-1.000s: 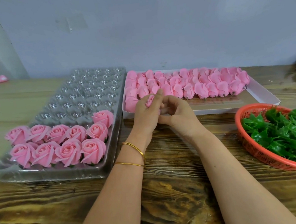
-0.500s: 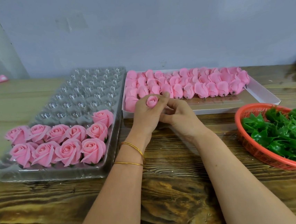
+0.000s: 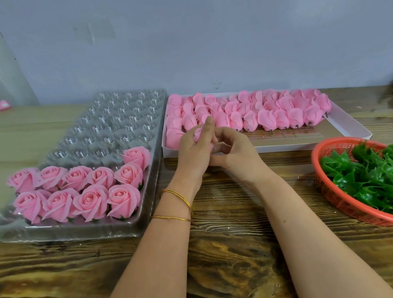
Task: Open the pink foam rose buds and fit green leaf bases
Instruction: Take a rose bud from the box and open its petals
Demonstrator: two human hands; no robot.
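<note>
Centrally, both hands [image 3: 211, 151] pinch rose bud [image 3: 198, 134] near white tray [image 3: 347, 126] edge.

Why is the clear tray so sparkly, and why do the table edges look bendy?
Head view: the clear plastic tray catches light, so its empty cups glint; the wide-angle lens bows the wooden table and the red basket near the edges; the rose bud in the left hand looks slightly blurred.

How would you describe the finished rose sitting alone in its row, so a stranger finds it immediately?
Find the clear plastic tray on the left of the table. Nine opened roses fill its two nearest rows; the lone rose sits behind their right end, the only one in the third row.
</note>
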